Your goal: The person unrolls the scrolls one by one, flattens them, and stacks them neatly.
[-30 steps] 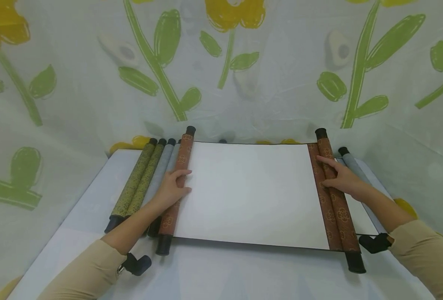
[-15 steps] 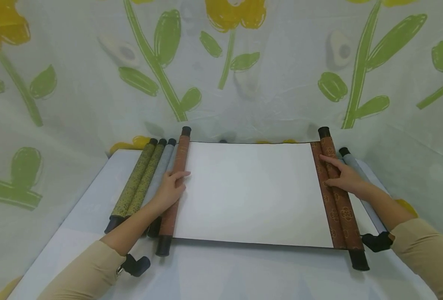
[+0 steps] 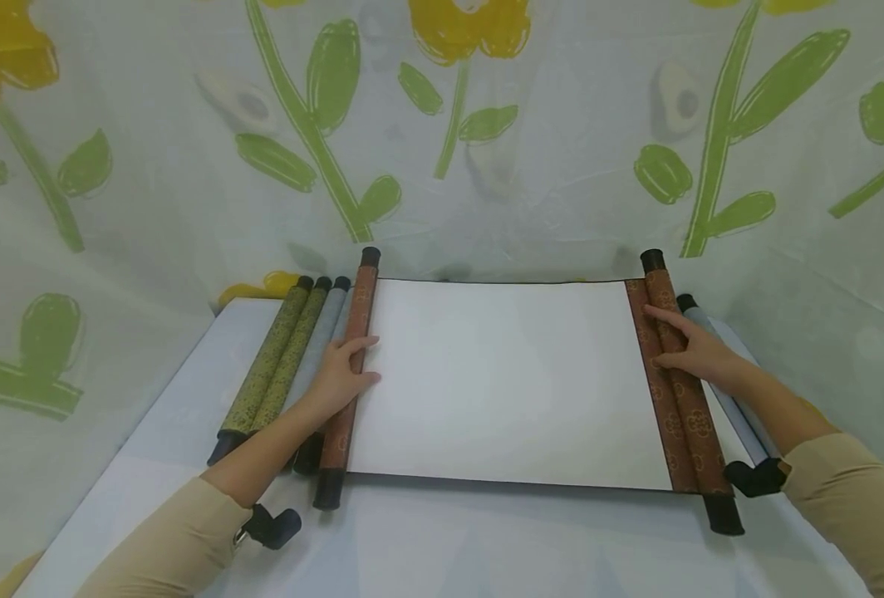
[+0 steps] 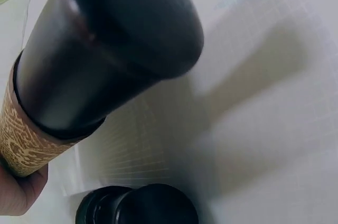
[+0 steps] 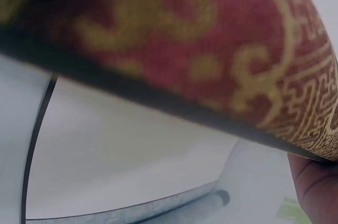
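A partly unrolled hanging scroll spans the head view, its white sheet (image 3: 502, 374) between two red-brown patterned rollers with black end knobs. My left hand (image 3: 336, 384) grips the left roller (image 3: 362, 303), thumb and fingers on either side. At the other end my right hand (image 3: 699, 353) holds the right roller (image 3: 699, 428), beside a red-brown border strip. The left wrist view has a black end knob (image 4: 121, 28) large and close, casting a shadow below. Red and gold cloth on the right roller (image 5: 227, 49) fills the top of the right wrist view, with part of my right hand (image 5: 318, 189) below.
Left of the scroll lie two yellow-green rollers (image 3: 266, 378) and grey-blue ones (image 3: 313, 353). Another grey-blue roller (image 3: 737, 419) with white sheet lies at the right, partly under the held scroll. Behind the white table (image 3: 524, 548) hangs a flower-printed curtain (image 3: 554, 166).
The right roller has moved right and slightly away with my right hand, showing a wider white sheet. The left roller's far end has shifted slightly left; the left hand stays on it.
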### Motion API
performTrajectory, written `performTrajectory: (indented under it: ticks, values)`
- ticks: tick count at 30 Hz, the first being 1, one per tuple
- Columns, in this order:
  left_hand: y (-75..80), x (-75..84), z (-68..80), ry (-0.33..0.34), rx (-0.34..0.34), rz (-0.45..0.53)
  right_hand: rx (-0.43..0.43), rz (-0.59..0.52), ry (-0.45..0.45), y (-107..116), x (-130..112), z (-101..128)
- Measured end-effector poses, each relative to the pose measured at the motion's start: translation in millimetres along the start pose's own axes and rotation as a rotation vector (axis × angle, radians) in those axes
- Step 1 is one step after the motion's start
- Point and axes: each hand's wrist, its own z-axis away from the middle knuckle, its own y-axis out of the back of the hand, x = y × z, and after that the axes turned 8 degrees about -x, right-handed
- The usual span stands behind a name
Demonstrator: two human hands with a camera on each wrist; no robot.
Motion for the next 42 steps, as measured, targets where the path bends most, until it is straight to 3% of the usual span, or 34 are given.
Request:
performTrajectory:
  ticks: [19,26,33,42]
  values:
    - [0.0,-5.5,-5.7,-0.095,0.017,-0.041,-0.010,-0.029,-0.048,12.2,16.2,6.7]
    - [-0.6,-5.6,-6.9,-0.077,0.019,-0.053,-0.007,-0.017,-0.035,14.0,20.1,9.6]
    - [-1.6,-6.9,-8.3,-0.138,0.035,-0.068,0.003,-0.034,-0.041,17.7,23.4,12.5]
    - [-5.8,-1.1,-12.4,-0.110,0.005,-0.056,0.012,-0.011,-0.064,26.2,32.9,13.1]
